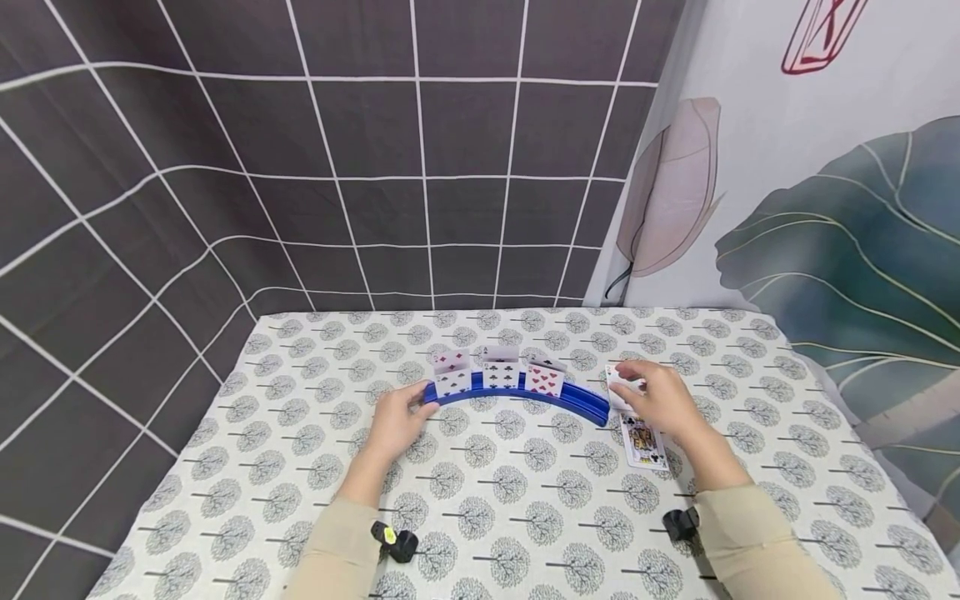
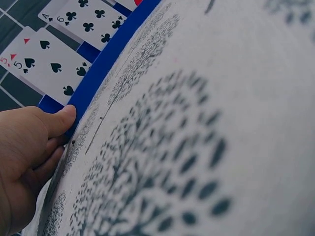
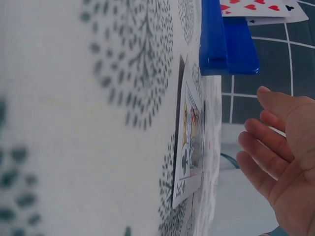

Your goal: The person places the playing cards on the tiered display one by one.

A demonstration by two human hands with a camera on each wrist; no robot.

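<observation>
A curved blue card holder stands on the table with playing cards upright in it. My left hand grips its left end, the thumb at the front edge. Nearest that hand is a five of spades with a red card behind it. A six of clubs stands mid-holder, an ace behind it; a hearts card stands further right with a black-suited card behind. Beyond the holder's right end, my right hand hovers with fingers loosely bent and parted, over a white card and a king of clubs.
The table wears a white cloth printed with grey trees. A dark grid-patterned curtain hangs behind it, and a leaf-printed curtain hangs at the right. Black wrist devices are on both forearms.
</observation>
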